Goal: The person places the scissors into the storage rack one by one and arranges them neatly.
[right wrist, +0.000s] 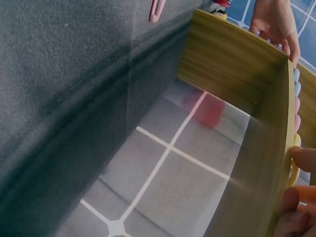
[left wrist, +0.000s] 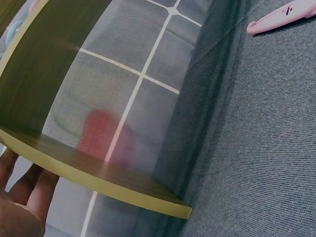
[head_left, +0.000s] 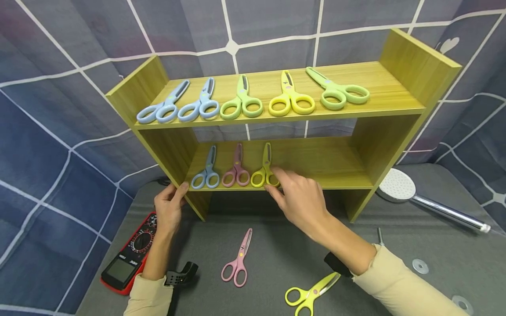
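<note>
A two-tier wooden shelf [head_left: 320,160] stands on the grey cloth. My left hand [head_left: 169,208] grips its left side board at lower-shelf height, thumb at the front edge; the left wrist view shows fingers [left wrist: 42,195] against the board's outer face. On the lower tier lie blue scissors [head_left: 207,169], pink scissors [head_left: 237,169] and yellow scissors [head_left: 266,160], blades toward the back. My right hand [head_left: 302,199] pinches the right handle loop of the yellow pair at the shelf's front edge. In the right wrist view, the yellow handle [right wrist: 296,170] is partly hidden by fingers.
Several scissors line the upper tier, among them a green pair [head_left: 336,90] turned askew. Pink scissors [head_left: 239,261] and yellow scissors [head_left: 310,294] lie on the cloth in front. A red multimeter [head_left: 134,254] is at left; a shower head [head_left: 397,186], bolt [head_left: 380,236] and washers [head_left: 420,266] at right.
</note>
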Action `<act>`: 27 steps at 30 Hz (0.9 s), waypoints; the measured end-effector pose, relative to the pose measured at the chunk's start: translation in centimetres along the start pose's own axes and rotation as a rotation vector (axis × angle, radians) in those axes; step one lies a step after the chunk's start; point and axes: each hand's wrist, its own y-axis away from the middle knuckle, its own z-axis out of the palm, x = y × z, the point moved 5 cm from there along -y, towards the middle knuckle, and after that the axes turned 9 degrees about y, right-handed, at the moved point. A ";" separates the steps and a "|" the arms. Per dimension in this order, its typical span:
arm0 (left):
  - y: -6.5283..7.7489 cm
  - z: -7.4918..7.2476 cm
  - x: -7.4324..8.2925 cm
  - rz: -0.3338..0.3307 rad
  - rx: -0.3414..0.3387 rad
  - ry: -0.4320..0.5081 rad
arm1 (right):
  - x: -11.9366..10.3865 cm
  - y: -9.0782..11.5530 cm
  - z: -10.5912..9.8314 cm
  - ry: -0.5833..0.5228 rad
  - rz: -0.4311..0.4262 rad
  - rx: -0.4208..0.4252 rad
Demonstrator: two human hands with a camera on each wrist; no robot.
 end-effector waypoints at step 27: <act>0.0 0.2 0.0 -0.009 0.023 -0.011 | -10.4 11.6 9.5 -0.262 -0.217 -0.754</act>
